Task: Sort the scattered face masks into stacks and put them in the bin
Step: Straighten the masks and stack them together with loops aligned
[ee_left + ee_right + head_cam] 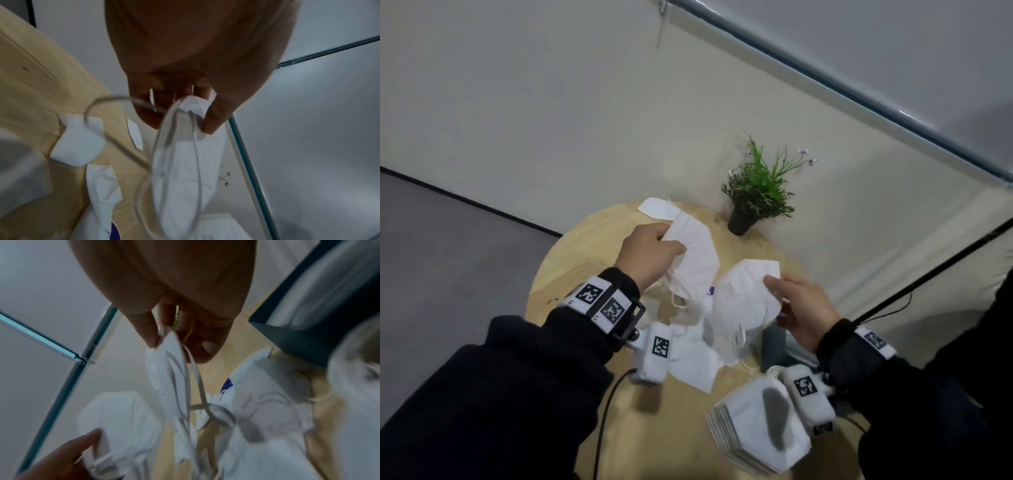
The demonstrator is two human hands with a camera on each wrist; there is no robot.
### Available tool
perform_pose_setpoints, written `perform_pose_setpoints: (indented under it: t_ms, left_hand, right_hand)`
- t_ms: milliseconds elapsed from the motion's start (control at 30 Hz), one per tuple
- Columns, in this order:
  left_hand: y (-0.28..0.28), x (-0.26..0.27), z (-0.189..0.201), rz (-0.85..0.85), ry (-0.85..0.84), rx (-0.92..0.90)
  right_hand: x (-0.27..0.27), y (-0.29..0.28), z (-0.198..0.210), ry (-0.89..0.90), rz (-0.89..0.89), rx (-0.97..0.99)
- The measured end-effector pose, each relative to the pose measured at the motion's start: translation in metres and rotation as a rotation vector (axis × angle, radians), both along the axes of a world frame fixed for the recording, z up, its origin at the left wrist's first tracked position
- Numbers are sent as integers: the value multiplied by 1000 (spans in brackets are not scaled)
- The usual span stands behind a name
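Head view: each hand [650, 253] [804, 310] with one mask [693, 257] [744, 294], ear loops downward.

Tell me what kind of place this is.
Probably a staged recording corner indoors, not a home. A small round wooden table stands against plain white fabric-like walls on a metal frame, with a potted plant as the only decoration. Loose white face masks and a neat mask stack lie on it.

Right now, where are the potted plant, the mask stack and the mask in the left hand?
Potted plant [756, 186], head view, on its green leaves.
Mask stack [753, 411], head view, on the top mask.
Left-hand mask [693, 253], head view, on its flat panel.
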State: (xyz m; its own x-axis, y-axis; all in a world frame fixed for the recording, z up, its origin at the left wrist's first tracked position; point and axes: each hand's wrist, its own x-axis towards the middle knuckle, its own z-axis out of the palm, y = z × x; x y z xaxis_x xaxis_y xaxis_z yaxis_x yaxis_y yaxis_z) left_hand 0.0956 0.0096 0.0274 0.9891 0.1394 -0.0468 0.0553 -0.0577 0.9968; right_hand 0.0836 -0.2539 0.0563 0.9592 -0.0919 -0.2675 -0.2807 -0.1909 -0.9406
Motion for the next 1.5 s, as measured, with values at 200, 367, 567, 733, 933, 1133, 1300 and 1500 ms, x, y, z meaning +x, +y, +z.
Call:
perform_pose_setpoints:
  t_ms: [200,367,567,733,933,1133,1300,1500]
  left_hand:
    - [-27,-13,3,-102,10,-123]
    - [-45,-23,4,130,-135,-27]
    - [-85,-46,19,166,-558,452]
    - [-129,-57,-1,-452,-523,815]
    - [-123,-37,-2,-403,-556,624]
    - [-118,-39,10,-470,-412,373]
    - [-122,-44,10,-403,-377,188]
    - [-122,-44,8,-368,-190,-29]
  right_hand:
    - [-57,-18,-29,-78,-195,298]
    - [-67,-27,-39,-182,-301,365]
    - [-57,-32,-38,-226,-300,292]
    - [-68,-31,-39,-194,-196,458]
    - [-81,-44,-37,-287,-51,342]
    - [-89,-48,-37,-292,-30,294]
    - [-88,-46,-37,-331,-3,302]
    - [-91,-42,-38,-329,67,242]
